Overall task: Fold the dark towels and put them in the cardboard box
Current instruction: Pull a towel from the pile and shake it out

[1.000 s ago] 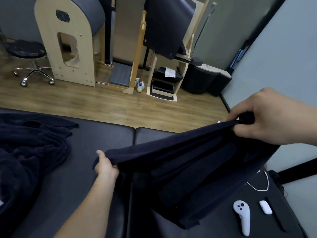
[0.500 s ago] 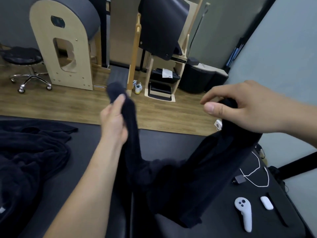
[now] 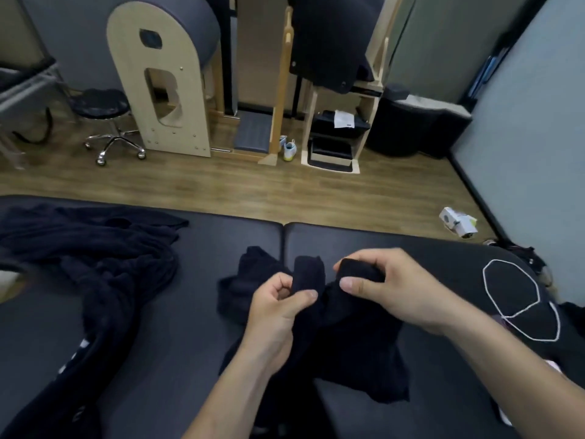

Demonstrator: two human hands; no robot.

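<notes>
Over the black padded table (image 3: 177,327): two hands, one dark towel (image 3: 348,337).
Left hand (image 3: 278,304) and right hand (image 3: 389,289) each pinch a corner.

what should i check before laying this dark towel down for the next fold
1. Left hand pinching one corner of the dark terry towel: ok.
2. Right hand pinching the other corner: ok.
3. Corners touching: not ok, a gap shows between them.
4. Bare stretch of black padded table beyond the hands: ok.
5. Looped white cord apart from the towel: ok.
6. Cardboard box within reach: cannot tell, not in view.
</notes>
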